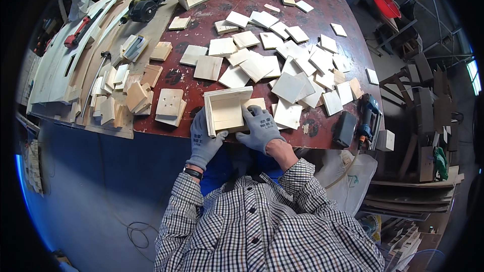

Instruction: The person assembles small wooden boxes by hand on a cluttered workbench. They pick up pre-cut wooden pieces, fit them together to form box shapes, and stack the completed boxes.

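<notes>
At the table's near edge I hold a partly built wooden corner box, its pale boards meeting at the left and far sides. My left hand, in a grey glove, is closed round its left side and lower corner. My right hand, gloved the same, is curled at the box's right side, thumb toward the lower edge; its fingertips are partly hidden. A small wood piece shows just beyond the right fingers; whether it touches them I cannot tell. Many loose square wooden boards lie beyond.
On the dark red table, wood offcuts and a two-board stack lie left. A hammer and a circular saw lie farther left. A pneumatic nailer with a hose rests near the right edge.
</notes>
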Motion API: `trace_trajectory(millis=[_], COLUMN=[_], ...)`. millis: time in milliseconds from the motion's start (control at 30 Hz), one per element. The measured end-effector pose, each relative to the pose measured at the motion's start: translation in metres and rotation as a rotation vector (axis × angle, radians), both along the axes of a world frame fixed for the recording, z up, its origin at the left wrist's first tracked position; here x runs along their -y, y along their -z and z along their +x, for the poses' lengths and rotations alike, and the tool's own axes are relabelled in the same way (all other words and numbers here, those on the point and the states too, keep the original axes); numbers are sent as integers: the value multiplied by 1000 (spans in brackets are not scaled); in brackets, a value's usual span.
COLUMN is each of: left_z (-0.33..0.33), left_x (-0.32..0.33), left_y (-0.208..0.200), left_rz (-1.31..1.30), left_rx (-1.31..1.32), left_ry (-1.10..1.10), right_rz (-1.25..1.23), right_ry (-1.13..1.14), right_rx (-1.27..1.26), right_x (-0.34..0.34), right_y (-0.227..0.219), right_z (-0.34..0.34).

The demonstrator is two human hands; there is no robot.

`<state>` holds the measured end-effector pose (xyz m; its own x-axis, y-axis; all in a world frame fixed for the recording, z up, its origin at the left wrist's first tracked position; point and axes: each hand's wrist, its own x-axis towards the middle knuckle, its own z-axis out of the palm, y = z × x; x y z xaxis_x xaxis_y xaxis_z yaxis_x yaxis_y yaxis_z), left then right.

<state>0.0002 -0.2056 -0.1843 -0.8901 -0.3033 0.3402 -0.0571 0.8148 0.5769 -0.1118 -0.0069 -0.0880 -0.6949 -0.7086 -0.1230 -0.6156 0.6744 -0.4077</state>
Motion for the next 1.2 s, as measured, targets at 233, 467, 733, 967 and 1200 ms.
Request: trace_trajectory(millis=[233,467,733,967,1200], left_z=[4,3,2,2,2], left_x=[-2,2,3,-7,-2], left_y=[-4,3,3,-15,0], left_rz=[-22,7,99,123,71], left_rx=[17,41,15,-16,11], left_ry=[-34,-27,-5,-38,-61], right_rz=[4,-161,-190,-145,-98], right_ry=[31,46,80,83,61], right_rx=[-9,20,-98,-25,-65], right_x=[-1,-6,-5,-4,-3], right_y=[5,23,29,20,24], right_z=[2,-7,0,-4,-2])
